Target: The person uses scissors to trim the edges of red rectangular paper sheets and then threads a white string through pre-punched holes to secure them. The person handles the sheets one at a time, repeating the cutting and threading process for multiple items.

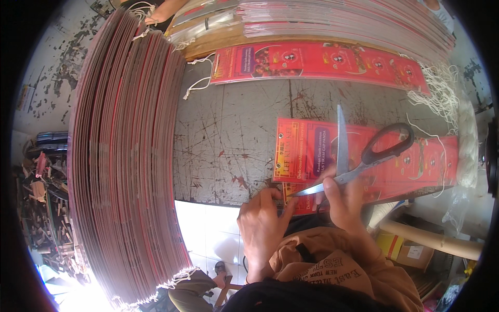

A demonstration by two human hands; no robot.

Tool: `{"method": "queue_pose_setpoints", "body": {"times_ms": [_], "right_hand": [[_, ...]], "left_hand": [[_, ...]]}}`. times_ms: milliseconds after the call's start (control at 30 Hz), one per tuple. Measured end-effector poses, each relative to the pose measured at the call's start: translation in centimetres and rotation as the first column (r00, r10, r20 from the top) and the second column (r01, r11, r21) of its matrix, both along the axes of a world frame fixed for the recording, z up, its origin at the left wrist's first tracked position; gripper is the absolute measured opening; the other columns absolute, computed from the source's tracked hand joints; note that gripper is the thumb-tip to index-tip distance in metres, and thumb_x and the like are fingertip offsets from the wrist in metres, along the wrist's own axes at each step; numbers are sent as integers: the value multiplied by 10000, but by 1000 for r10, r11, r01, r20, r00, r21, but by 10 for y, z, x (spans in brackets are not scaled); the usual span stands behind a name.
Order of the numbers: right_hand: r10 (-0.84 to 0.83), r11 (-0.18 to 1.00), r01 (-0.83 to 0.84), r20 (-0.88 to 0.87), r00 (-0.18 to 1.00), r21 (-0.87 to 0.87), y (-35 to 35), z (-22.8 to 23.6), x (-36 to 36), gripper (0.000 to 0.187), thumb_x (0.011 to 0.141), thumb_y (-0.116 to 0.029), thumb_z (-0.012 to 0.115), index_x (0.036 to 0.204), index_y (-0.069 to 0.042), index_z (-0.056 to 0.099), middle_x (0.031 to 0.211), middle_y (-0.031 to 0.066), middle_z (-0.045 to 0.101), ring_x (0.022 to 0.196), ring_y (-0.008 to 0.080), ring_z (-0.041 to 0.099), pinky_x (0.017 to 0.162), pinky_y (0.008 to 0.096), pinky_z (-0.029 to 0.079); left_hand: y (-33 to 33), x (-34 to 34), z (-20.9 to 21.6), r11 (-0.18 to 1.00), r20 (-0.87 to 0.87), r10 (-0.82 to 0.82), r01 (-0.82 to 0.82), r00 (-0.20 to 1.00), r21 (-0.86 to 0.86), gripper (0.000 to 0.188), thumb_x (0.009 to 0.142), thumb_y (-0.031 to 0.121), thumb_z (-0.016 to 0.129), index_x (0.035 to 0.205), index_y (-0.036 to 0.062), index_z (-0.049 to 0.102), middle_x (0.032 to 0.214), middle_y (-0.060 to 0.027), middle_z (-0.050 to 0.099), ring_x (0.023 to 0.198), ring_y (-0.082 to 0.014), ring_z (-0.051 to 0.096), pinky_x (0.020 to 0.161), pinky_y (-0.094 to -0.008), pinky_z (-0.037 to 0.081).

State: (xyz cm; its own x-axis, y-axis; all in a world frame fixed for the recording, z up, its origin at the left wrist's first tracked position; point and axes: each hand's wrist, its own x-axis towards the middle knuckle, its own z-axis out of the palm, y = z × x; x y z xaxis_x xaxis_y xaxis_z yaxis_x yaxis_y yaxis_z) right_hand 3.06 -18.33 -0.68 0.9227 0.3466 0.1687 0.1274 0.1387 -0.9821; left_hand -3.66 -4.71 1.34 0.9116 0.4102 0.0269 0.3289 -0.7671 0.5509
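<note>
My right hand [343,203] is closed around a pair of scissors [341,140] at the table's near edge. The scissor blades are spread, one pointing away from me and the other toward my left hand; one dark handle loop sticks out to the far right. My left hand [261,221] pinches the left end of a red printed plastic strip [299,200] close to that blade's tip. Partly on top of this strip lies another red printed strip [296,145], with two eyelets at its left end. My fingertips are partly hidden, and I cannot tell whether the blade touches the strip.
A tall stack of strips [130,156] stands along the left. Across the far side lie a red corded strip [322,62] and another stack of strips [338,21]. White cords [436,99] hang at the right, above a cardboard box [413,255]. Another person's arm [163,10] shows at the top.
</note>
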Motion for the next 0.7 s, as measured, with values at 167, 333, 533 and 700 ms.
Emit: {"method": "queue_pose_setpoints", "body": {"times_ms": [167,333,533,700], "right_hand": [[-46,965,86,-164,985,247,2,8,7,127,901,-112,419,899,15,416,711,95,512,507,112,500,419,246,465],[-93,934,184,-288,953,308,6,31,10,135,892,-111,425,914,18,394,695,104,508,487,113,493,413,246,464],[-10,999,8,45,999,47,0,28,0,103,840,-8,469,920,22,411,686,81,506,495,84,506,435,211,413],[-4,1000,7,148,989,-20,0,31,-2,115,836,9,475,933,18,414,692,75,509,493,81,514,429,200,394]], "left_hand": [[3,-4,1,995,-12,-72,71,997,-64,220,715,168,702,795,35,546,592,-62,516,509,-161,510,488,-287,395],[2,-12,-10,696,113,26,63,993,-715,193,803,70,603,943,-20,504,812,-97,597,738,-135,583,668,-251,460],[0,-14,-10,204,91,165,56,982,-977,247,830,23,543,1048,-75,478,960,-120,582,900,-138,549,806,-252,427],[-1,-21,-15,64,106,209,95,972,-993,231,827,11,539,1028,-89,484,977,-148,580,913,-164,558,830,-274,432]]}}
